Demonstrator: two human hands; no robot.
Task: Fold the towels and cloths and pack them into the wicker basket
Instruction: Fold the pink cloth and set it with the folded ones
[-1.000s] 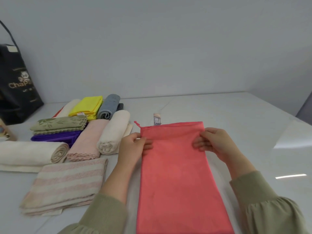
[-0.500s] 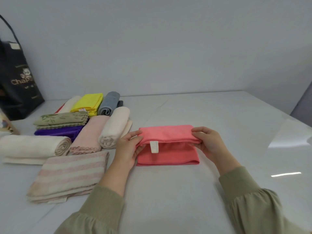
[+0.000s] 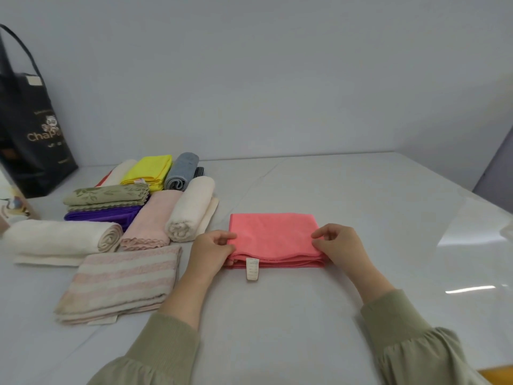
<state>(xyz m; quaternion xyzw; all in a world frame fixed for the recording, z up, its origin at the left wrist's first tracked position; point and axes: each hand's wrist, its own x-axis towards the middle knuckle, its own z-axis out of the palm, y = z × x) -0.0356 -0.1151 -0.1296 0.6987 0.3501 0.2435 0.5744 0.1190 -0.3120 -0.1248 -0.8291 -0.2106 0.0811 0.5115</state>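
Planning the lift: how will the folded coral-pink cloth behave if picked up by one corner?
Probably floppy: the folded coral-pink cloth is thin, its near edges wavy. Likely light, being thin. Layers may fall open unless left hand and right hand pinch both sides.

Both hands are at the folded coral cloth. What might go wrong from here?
The left hand and right hand pinch only the near corners of the folded coral-pink cloth; if lifted so, its layers may sag open. Its white care label sticks out in front and could snag. No wicker basket is in view.
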